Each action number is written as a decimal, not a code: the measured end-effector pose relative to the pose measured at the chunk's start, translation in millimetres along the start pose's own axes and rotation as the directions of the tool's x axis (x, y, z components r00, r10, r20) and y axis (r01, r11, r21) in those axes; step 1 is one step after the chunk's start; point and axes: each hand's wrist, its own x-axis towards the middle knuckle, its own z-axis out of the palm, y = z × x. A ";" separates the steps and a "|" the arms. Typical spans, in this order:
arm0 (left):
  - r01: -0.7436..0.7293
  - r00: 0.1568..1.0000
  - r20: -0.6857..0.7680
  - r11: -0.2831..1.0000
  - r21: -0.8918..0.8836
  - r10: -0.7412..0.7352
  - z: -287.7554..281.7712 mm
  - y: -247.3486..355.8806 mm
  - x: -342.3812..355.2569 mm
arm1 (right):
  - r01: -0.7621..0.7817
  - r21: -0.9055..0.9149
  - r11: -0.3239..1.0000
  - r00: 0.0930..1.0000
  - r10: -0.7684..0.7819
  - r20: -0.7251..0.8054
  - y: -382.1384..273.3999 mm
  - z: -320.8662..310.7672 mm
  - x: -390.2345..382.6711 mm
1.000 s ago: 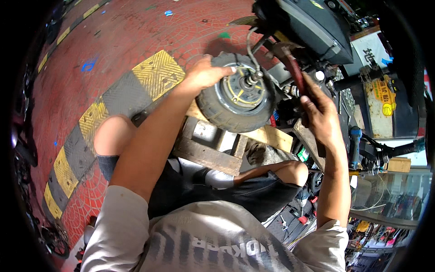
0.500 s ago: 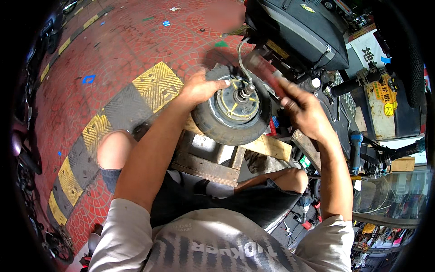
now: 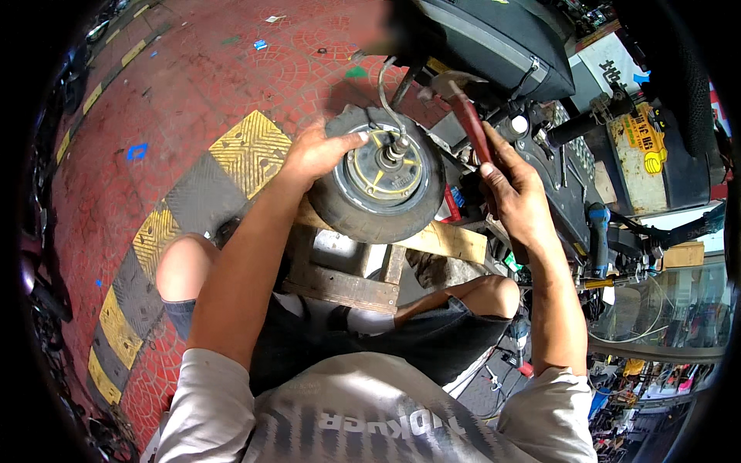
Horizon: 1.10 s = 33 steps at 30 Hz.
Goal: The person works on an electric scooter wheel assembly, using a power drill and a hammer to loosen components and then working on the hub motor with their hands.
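A small wheel [image 3: 363,220] with a black tyre and a dark hub motor lies tilted on a wooden stand [image 3: 347,289] in front of me. From the axle [image 3: 396,150] at its centre a grey cable [image 3: 384,89] curves up and away. My left hand [image 3: 320,154] grips the wheel's left side, the thumb lying over the hub's edge and the other fingers mostly hidden behind the tyre. To the right of the wheel, my right hand [image 3: 519,193] is closed round the red handle of a claw hammer [image 3: 472,123]. The hammer's head is raised, apart from the wheel.
A black scooter-like body with a box [image 3: 494,46] stands at the far right. A blue power tool [image 3: 598,235] and a glass case [image 3: 664,324] are on the right. A yellow-and-black ramp strip [image 3: 204,189] crosses the red paved floor [image 3: 185,92] on the left.
The hammer, blurred over the wheel's upper right edge before, is now lifted clear and sharp in my right hand. My left hand keeps its hold. The whole view has shifted slightly.
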 end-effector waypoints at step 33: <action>-0.064 0.985 -0.151 0.990 0.125 0.083 -3.2 -8.8 -4.6 | 0.019 -0.173 0.985 0.999 -0.025 -0.029 13.3 33.8 -134.8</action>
